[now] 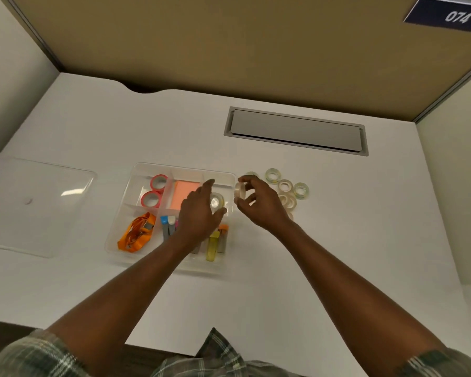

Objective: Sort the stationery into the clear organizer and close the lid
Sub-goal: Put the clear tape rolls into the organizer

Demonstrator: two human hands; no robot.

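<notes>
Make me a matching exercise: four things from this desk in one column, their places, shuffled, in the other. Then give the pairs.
Things:
1. red tape rolls
2. orange lanyard
3. clear lid
4. loose clear tape rolls

Places:
A. flat on the desk, left of the organizer
B. on the desk, right of the organizer
C. organizer's far left compartment
D. organizer's near left compartment

Pairs: 1-C, 2-D, 3-A, 4-B
</notes>
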